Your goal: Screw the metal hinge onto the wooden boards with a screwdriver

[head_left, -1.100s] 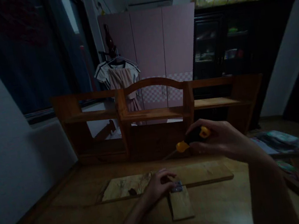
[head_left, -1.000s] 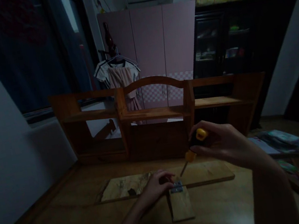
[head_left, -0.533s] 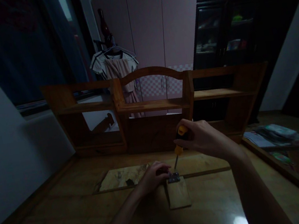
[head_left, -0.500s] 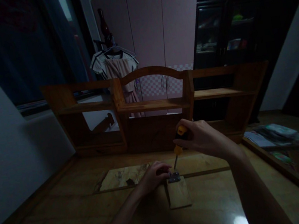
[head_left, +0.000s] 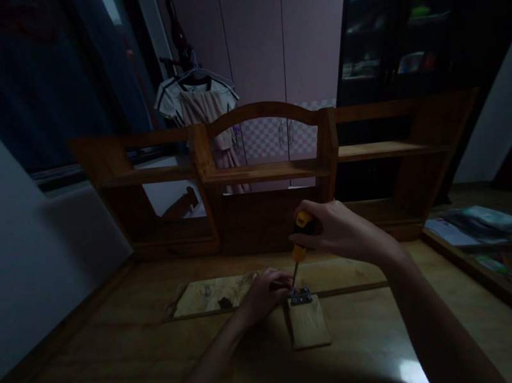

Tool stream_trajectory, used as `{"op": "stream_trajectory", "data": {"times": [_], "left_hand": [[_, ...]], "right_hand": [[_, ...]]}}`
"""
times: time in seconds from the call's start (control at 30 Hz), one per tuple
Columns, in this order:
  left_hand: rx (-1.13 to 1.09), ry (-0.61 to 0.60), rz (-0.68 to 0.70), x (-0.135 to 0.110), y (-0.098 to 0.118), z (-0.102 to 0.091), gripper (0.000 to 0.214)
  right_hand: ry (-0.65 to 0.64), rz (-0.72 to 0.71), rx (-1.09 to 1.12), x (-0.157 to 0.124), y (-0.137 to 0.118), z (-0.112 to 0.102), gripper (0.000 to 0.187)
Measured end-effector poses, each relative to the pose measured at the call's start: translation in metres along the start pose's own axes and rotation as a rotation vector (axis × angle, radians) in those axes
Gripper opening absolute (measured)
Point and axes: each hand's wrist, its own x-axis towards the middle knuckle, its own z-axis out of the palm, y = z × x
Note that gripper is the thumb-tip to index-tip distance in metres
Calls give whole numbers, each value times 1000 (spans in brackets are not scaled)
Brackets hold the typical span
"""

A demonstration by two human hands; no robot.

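Closed around a yellow-and-black-handled screwdriver (head_left: 299, 252), the grip of the right hand (head_left: 340, 231) pinches the tool by its handle, thumb on the near side. Holding it so high leaves the slim metal shaft bare and lets the handle be rolled between the digits. The shaft leans, its tip low and to the left, at the far left part of a small grey metal hinge (head_left: 301, 299); whether the tip touches metal or a screw is too small to tell.

Just beside that tip are the curled fingers of the left hand (head_left: 264, 297), reaching in from the left. They seem to steady the hinge or something at the tip, but the fingertips hide the contact, so I cannot tell whether this grip is pinching anything. Coming from opposite sides, the hands leave the near side of the hinge in view.

The hinge lies over the far end of a short, pale rectangular wooden block (head_left: 309, 324) and appears to reach across to the near edge of a long, pale wooden plank (head_left: 351, 272), which runs left to right, dark-stained at its left part. Block and plank lie flat on a glossy light-brown wooden surface (head_left: 375, 331), which probably gives firm backing against downward pressure. Beyond the plank, a reddish-brown wooden shelf unit (head_left: 265, 171) stands at the far side.
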Motion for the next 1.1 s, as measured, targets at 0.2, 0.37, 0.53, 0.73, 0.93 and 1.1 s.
{"op": "stream_trajectory", "data": {"times": [0.2, 0.37, 0.53, 0.73, 0.93, 1.1], "left_hand": [[-2, -8, 3, -1, 1, 0, 31], [27, -8, 4, -1, 3, -1, 30], [31, 3, 19, -2, 5, -1, 29], [16, 12, 46, -4, 4, 1, 26], [-5, 4, 62, -5, 3, 3, 23], [62, 72, 90, -4, 1, 4, 22]], "right_hand": [[-12, 6, -13, 2, -1, 2, 26], [-8, 11, -39, 4, 1, 6, 27], [-3, -8, -26, 5, -5, 10, 22], [-29, -140, 27, 4, -13, 15, 51], [30, -81, -46, 8, -14, 23, 33], [54, -88, -87, 10, -13, 25, 32]]}}
